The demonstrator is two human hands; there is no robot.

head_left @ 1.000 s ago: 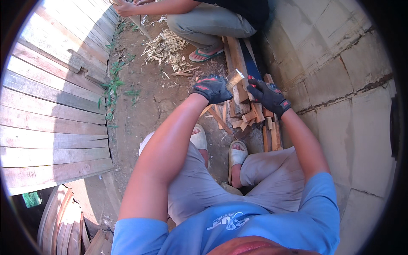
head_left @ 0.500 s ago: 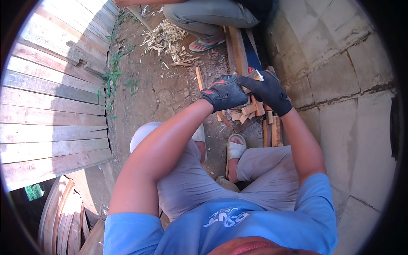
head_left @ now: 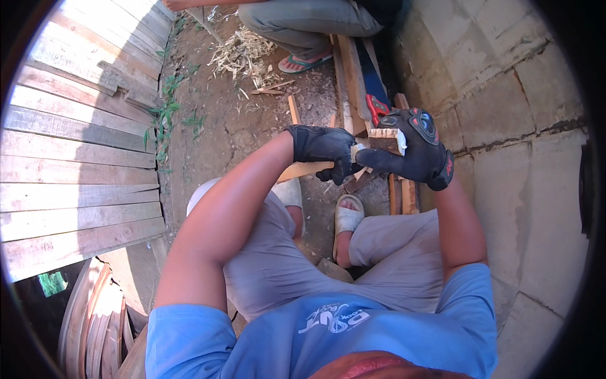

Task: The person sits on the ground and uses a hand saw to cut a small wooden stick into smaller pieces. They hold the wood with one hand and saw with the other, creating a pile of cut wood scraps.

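Observation:
Both my hands wear black gloves and meet above a small pile of cut wood. My left hand (head_left: 325,151) is closed around a pale wooden piece (head_left: 307,170), which sticks out below the palm toward my left knee. Between the two hands shows a light wood end with white on it (head_left: 358,151); whether it is the same piece I cannot tell. My right hand (head_left: 413,148) grips a short wooden block (head_left: 385,134) with a white smear on its end. A right fingertip reaches to the whitened end by my left hand.
A saw with a red handle (head_left: 378,109) and dark blue blade lies beyond my right hand, beside a long timber (head_left: 351,76). Another person's sandalled foot (head_left: 306,62) is ahead, near wood shavings (head_left: 246,58). A block wall (head_left: 499,107) stands right, plank boards (head_left: 82,170) left.
My left hand has turned and shifted slightly left and down, and the pale wooden piece now shows beneath it. My right hand has rotated, bringing the block and its white end into clearer view.

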